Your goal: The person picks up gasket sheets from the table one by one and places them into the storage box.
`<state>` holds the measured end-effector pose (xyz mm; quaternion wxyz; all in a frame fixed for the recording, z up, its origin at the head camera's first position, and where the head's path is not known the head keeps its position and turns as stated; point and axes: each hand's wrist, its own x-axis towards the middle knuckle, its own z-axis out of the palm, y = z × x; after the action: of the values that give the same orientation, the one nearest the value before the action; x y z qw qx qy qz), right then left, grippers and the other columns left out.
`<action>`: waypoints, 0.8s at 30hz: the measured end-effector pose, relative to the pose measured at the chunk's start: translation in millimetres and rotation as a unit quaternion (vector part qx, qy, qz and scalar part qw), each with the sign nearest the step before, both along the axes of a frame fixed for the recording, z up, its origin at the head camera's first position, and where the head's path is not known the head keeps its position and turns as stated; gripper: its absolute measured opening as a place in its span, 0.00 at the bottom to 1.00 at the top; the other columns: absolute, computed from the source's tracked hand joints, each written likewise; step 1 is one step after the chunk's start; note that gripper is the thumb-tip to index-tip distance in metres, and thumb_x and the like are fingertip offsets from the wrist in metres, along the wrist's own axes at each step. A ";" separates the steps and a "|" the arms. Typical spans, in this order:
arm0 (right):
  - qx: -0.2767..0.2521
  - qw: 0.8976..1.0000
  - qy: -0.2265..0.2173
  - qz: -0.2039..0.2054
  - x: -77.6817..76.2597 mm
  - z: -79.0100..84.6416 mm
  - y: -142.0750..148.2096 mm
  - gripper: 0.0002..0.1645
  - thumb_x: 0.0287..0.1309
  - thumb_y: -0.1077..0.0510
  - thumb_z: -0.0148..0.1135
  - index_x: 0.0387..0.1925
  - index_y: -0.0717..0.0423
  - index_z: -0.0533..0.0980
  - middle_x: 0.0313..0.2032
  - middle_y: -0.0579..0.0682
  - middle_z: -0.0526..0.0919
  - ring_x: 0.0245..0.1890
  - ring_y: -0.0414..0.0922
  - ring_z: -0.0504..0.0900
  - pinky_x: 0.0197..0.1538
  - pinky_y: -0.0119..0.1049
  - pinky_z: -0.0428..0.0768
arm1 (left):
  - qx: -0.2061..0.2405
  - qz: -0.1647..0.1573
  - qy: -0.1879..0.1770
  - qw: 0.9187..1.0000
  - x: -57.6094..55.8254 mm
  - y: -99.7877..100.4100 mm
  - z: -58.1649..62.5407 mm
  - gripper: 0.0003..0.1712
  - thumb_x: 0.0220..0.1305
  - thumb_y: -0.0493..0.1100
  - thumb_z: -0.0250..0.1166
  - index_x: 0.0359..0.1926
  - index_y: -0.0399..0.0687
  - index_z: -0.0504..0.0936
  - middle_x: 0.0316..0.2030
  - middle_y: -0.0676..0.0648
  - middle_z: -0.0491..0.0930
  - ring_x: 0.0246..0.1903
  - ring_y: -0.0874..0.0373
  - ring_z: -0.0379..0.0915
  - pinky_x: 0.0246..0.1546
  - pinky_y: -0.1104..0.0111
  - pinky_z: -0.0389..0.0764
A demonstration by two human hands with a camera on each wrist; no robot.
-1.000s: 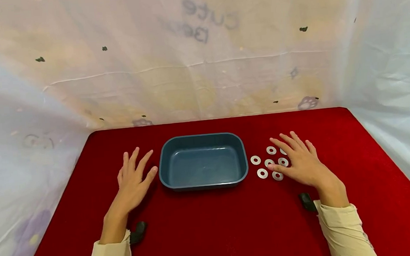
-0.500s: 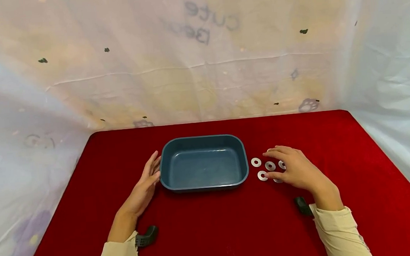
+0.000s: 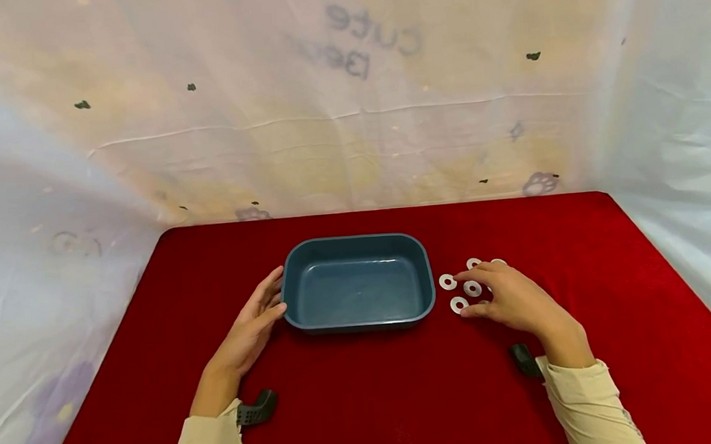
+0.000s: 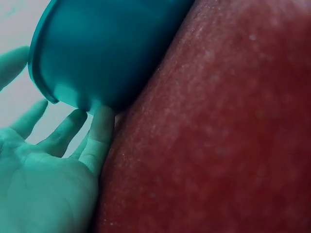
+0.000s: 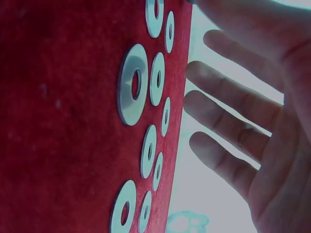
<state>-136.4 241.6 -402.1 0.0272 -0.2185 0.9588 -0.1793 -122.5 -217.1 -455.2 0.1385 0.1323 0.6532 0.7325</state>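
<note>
A blue-grey rectangular basin (image 3: 357,296) sits in the middle of the red cloth. At its left end my left hand (image 3: 244,338) touches the outer wall with extended fingers, the thumb by the rim. The left wrist view has those fingers (image 4: 101,128) against the basin's wall (image 4: 97,53). To the right of the basin, my right hand (image 3: 517,301) hovers palm-down over several flat metal washers, its fingers loosely bent and holding nothing. One washer (image 3: 443,283) lies nearest the basin. In the right wrist view a larger-looking washer (image 5: 126,99) lies below the fingers (image 5: 228,124), apart from them.
Red cloth (image 3: 368,400) covers the table. A pale printed curtain (image 3: 350,147) hangs behind the far edge, with white sheeting on both sides. A dark wrist device (image 3: 258,407) shows at the left cuff, and another dark device (image 3: 524,360) at the right cuff.
My left hand has moved right, from beside the basin to its left wall. The right hand has come lower over the washers, its spread fingers now more bent. The washers appear to lie where they were.
</note>
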 end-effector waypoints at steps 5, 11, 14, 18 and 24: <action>0.008 1.000 0.001 0.008 0.0 -0.2 -2.4 0.29 0.45 0.49 0.79 0.51 0.51 0.83 0.50 0.56 0.84 0.51 0.55 0.80 0.56 0.53 0.79 | -0.009 0.029 0.003 1.000 0.5 2.5 2.6 0.39 0.75 0.37 0.53 0.79 0.53 0.47 0.77 0.42 0.49 0.67 0.60 0.61 0.60 0.77 0.69; 0.018 1.000 0.013 0.016 1.4 -6.0 -5.1 0.22 0.44 0.52 0.80 0.44 0.50 0.85 0.39 0.45 0.84 0.40 0.44 0.80 0.45 0.44 0.80 | -0.015 0.032 0.000 0.999 1.6 4.0 2.8 0.38 0.74 0.36 0.54 0.79 0.55 0.50 0.77 0.43 0.50 0.68 0.59 0.61 0.61 0.78 0.70; 0.006 1.000 0.018 0.023 2.1 -9.6 -6.4 0.17 0.44 0.55 0.80 0.40 0.49 0.86 0.37 0.44 0.84 0.39 0.43 0.78 0.44 0.42 0.79 | -0.014 0.027 0.001 1.000 2.0 3.9 2.0 0.38 0.74 0.36 0.54 0.79 0.55 0.50 0.77 0.43 0.49 0.68 0.60 0.60 0.61 0.78 0.70; -0.012 0.999 0.031 0.036 1.3 -11.7 -9.6 0.14 0.41 0.57 0.81 0.32 0.47 0.84 0.34 0.43 0.81 0.37 0.42 0.74 0.44 0.41 0.74 | -0.009 0.023 0.006 1.000 2.1 3.6 1.3 0.39 0.73 0.35 0.55 0.79 0.55 0.49 0.77 0.42 0.49 0.68 0.60 0.61 0.60 0.77 0.71; 0.007 0.998 0.053 0.020 1.6 -12.0 -11.8 0.19 0.39 0.55 0.82 0.35 0.50 0.82 0.34 0.46 0.78 0.36 0.44 0.68 0.41 0.40 0.70 | -0.003 0.025 0.010 1.000 2.0 1.6 -1.1 0.39 0.73 0.33 0.54 0.79 0.53 0.50 0.76 0.41 0.50 0.67 0.60 0.61 0.60 0.76 0.73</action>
<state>-134.8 229.8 -414.1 -0.0189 -0.2463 0.9556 -0.1604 -120.5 -215.5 -456.3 0.1135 0.1227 0.6599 0.7325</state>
